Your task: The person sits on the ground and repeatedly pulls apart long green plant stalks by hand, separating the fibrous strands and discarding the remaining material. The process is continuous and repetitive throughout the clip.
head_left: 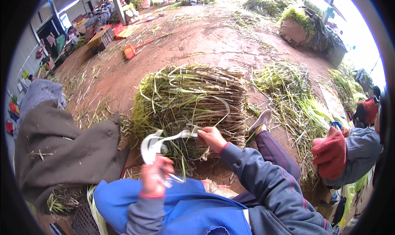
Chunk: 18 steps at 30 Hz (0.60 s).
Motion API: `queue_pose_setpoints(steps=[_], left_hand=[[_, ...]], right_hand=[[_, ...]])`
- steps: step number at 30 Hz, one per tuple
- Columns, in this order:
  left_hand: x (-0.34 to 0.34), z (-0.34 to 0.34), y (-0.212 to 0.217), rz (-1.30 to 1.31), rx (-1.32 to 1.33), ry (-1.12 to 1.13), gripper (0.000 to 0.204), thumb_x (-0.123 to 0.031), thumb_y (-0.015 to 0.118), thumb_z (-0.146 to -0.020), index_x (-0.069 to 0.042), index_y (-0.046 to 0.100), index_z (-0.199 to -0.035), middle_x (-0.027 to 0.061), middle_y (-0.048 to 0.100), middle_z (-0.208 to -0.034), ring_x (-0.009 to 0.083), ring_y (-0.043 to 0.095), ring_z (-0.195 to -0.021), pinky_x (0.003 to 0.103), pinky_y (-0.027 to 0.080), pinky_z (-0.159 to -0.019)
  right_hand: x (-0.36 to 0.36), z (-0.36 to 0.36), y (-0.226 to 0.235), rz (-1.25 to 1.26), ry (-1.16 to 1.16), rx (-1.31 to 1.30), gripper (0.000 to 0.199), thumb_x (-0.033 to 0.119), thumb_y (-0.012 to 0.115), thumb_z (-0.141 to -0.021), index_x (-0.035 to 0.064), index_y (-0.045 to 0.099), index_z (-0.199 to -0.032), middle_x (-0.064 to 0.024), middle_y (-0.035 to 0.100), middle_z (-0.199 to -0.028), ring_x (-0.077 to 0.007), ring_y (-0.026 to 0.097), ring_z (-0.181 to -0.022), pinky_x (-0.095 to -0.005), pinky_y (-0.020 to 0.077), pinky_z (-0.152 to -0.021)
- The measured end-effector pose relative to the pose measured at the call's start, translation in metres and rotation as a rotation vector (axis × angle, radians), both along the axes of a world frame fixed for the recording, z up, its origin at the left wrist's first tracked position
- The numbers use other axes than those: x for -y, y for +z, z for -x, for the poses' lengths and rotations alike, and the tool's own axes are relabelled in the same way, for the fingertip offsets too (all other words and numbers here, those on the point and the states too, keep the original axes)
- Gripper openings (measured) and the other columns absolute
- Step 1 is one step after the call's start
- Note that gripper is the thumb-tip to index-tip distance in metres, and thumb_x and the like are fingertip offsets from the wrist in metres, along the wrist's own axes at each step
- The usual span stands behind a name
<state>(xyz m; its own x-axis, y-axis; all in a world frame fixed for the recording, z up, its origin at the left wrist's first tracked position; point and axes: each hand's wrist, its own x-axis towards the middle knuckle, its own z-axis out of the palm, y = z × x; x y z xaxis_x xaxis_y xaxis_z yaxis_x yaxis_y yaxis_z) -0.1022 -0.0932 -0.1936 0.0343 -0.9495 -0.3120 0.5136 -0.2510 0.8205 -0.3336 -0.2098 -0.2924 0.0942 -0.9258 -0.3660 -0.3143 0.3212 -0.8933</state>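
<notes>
In front of me lies a big squared stack of long plant stalks (193,99), green leaf ends to the left and brown cut ends to the right. My left hand (154,175), slightly blurred, is closed around a loose coil of white flat strap (149,146) above my blue-covered lap. The strap runs across to my right hand (212,138), whose fingers pinch it at the stack's near side. A pale loop of strap or leaf lies over the top of the stack; which one, I cannot tell.
A dark cloth (70,146) covers a heap on the left, beside a dark plastic crate (84,216). Loose stalks (288,87) spread on the right, near a person in a red sleeve (331,148). An orange shovel (131,51) lies on the earthen floor farther off.
</notes>
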Motion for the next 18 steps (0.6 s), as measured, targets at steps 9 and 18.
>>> queue_pose_setpoints(steps=[9, 18], left_hand=[[0.032, -0.081, 0.023, 0.142, -0.510, 0.288, 0.030, -0.029, 0.052, -0.099, 0.000, 0.055, -0.107, -0.0055, 0.040, -0.060, 0.0019, 0.027, -0.040, 0.020, 0.021, -0.033], [0.037, -0.010, -0.051, -0.424, -0.451, -0.243, 0.029, -0.028, 0.060, -0.095, -0.002, 0.062, -0.109, -0.0065, 0.044, -0.054, 0.0049, 0.025, -0.037, 0.022, 0.022, -0.036]], right_hand=[[0.092, 0.064, 0.031, 0.832, -0.313, -0.800, 0.009, 0.019, 0.060, -0.084, 0.0130, 0.066, -0.087, -0.0108, 0.061, -0.087, -0.0309, 0.061, -0.085, -0.0432, 0.0482, -0.072], [0.115, 0.055, 0.051, 1.090, -0.014, -1.128, 0.008, 0.018, 0.060, -0.081, 0.0118, 0.063, -0.077, -0.0065, 0.058, -0.085, -0.0242, 0.056, -0.091, -0.0383, 0.0412, -0.081]])
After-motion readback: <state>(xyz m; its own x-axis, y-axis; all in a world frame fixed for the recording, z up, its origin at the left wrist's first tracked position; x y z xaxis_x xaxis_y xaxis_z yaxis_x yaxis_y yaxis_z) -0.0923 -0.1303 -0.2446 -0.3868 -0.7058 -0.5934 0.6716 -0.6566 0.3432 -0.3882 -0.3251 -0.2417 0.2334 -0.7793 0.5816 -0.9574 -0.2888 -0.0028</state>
